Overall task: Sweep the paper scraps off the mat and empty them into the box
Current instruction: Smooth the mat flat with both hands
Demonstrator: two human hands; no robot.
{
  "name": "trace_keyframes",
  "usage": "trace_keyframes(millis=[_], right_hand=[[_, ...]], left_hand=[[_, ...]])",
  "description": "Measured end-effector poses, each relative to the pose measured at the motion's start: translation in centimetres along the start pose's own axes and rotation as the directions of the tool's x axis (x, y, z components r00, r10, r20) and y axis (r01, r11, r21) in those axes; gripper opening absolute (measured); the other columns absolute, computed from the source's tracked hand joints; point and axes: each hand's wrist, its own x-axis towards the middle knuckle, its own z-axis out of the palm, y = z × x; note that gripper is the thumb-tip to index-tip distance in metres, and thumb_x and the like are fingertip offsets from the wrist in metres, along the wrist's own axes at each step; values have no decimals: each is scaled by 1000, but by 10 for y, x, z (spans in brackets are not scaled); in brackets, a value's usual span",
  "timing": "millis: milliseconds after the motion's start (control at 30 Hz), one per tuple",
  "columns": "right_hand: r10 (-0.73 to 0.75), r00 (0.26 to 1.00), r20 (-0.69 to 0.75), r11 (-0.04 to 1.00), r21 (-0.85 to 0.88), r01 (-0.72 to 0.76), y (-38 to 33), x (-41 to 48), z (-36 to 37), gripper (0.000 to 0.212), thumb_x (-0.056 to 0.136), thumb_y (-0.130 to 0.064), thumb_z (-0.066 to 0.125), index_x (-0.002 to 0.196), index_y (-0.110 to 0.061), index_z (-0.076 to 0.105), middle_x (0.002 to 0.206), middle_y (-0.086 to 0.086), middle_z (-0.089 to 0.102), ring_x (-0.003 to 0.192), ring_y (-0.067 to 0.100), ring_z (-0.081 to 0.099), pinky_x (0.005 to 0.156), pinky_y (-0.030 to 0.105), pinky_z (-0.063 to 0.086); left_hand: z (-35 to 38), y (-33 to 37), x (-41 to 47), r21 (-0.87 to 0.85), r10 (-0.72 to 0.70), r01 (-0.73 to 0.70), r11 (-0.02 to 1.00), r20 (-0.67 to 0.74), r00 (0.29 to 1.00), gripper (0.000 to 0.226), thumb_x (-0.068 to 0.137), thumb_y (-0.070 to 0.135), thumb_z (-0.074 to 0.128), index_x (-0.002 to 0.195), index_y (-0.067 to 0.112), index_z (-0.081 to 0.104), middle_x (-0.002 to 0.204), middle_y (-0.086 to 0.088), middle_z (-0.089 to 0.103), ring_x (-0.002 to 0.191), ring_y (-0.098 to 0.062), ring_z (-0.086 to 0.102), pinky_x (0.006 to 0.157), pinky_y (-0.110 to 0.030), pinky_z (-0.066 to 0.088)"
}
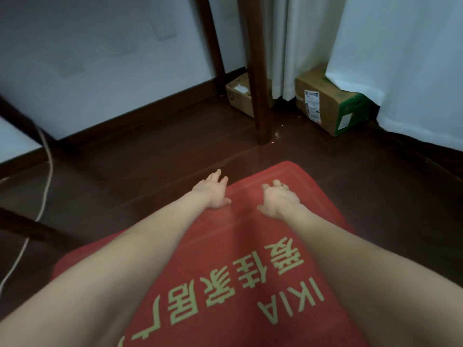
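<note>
Left hand and right hand spread flat on red mat

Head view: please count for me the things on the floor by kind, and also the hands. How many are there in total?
Red floor mat with pale lettering: 1
Brown cardboard boxes: 2
Bare hands, left hand and right hand: 2
Dark wooden furniture legs: 2
White cable: 1
Total: 8
</note>
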Motion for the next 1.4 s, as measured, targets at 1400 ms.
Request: trace_keyframes(millis=[1400], right_hand=[[-239,880,410,850,-349,394,-416,-2,298,115,78,-54,73,154,-38,-13,157,3,-34,144,42,-26,119,60,-1]], left_hand=[[305,-409,-138,-366,-353,394,843,178,919,92,91,58,45,153,24,-13,158,-5,-26,148,-23,-17,122,-41,2]])
